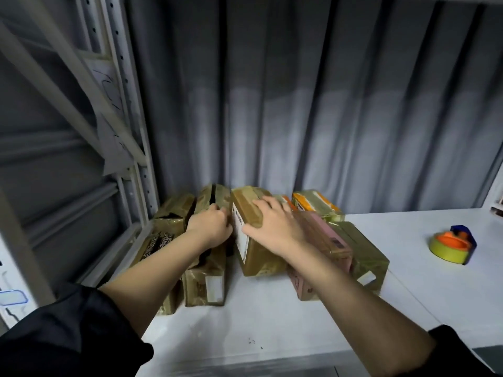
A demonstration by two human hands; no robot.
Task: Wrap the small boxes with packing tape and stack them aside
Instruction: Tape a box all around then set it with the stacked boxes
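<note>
Brown, glossy tape covers the box (251,235) at the centre of the frame, which stands on the white shelf (272,317) with a white label on its left face. The right hand (275,227) lies across the top of this box, fingers spread and bent over its far edge, thumb pressed against the labelled face, so it grasps the box from above. The left hand (211,225) is just left of the box, its fingers curled and tucked into the gap between this box and the taped boxes (204,284) beside it; whether it grips the box's side or only presses against it cannot be told. Both forearms reach up from the lower part of the frame, each ending in a black sleeve (68,336).

The taped boxes at centre left stand packed together against the grey metal rack upright (136,148), some with dark printed wrapping showing through the tape. To the right of the held box, touching it or nearly so, a pink box (326,248) sits partly behind the right wrist, with a yellowish taped box (364,257) on its right. Behind them, near the back of the shelf, is an orange box (315,204) under clear tape.

At the right of the frame, well apart from the boxes, a tape dispenser (453,244) with a yellow-green roll, orange hub and blue body lies on the shelf. A grey pleated curtain (313,104) fills the upper frame.
</note>
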